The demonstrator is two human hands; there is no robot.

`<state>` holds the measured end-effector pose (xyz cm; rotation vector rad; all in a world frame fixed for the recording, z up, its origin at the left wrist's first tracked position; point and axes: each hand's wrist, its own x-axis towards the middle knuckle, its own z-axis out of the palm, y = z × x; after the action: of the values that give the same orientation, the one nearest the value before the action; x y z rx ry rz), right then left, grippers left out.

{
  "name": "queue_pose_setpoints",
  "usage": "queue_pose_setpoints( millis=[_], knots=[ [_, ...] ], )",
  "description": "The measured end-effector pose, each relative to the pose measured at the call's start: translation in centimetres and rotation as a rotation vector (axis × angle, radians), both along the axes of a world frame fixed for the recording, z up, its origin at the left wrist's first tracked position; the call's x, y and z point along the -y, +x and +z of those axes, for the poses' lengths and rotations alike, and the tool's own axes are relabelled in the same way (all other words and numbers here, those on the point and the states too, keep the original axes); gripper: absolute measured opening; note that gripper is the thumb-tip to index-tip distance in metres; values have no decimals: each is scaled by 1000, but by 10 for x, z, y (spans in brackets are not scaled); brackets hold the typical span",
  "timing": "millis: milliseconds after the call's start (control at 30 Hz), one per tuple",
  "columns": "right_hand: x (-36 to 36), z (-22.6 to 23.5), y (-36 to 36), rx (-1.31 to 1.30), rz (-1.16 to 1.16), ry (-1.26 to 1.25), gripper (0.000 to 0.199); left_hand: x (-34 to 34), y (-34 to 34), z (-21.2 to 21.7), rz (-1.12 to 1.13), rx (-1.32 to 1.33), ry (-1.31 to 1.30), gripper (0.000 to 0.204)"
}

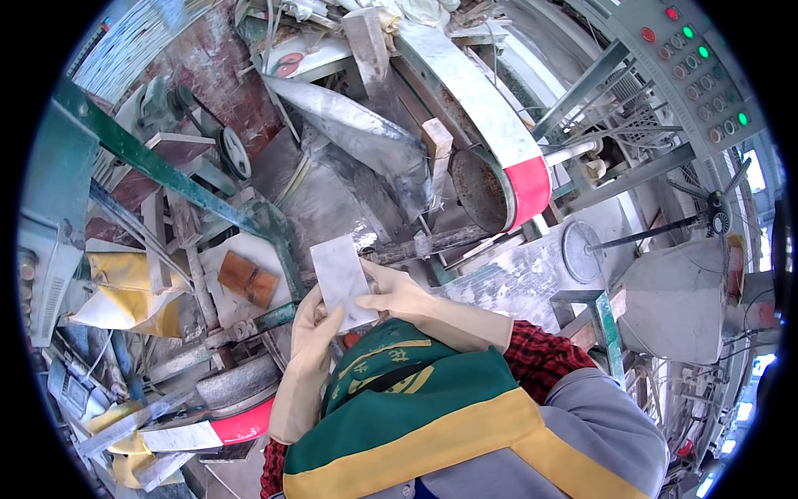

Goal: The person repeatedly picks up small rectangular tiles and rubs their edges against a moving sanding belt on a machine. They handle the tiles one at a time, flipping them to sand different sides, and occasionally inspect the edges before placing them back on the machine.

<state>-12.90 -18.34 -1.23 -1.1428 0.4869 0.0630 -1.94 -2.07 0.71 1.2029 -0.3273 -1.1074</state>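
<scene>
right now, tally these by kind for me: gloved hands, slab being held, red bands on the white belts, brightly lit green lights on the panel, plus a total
Gloved hands: 2 (left hand, right hand)
Pale rectangular slab: 1
Red bands: 2
Brightly lit green lights: 3
Total: 8

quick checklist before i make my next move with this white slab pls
1. Grip: ok, left hand and right hand both hold the white slab.
2. Gloves: ok, one on each hand.
3. Clearance: ok, slab apart from the red-and-white belt on the right.
4. Belt stopped: cannot tell from one still picture.
5. Slab's underside: cannot tell, it faces away.
</scene>
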Motion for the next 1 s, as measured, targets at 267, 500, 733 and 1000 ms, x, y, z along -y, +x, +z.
queue_pose_setpoints(
  millis=[267,500,733,1000],
  knots=[
    [54,-26,-19,-42,-489,-105,62,-205,110,-59,515,896,737,67],
    [195,-81,-91,20,-1324,-318,57,-367,80,-61,939,641,1684,84],
    [287,-121,-138,-237,-1502,-420,65,-365,85,-73,964,536,1578,85],
    [305,-128,-131,-175,-1435,-278,69,-350,91,-74,966,536,1563,87]
  ],
)
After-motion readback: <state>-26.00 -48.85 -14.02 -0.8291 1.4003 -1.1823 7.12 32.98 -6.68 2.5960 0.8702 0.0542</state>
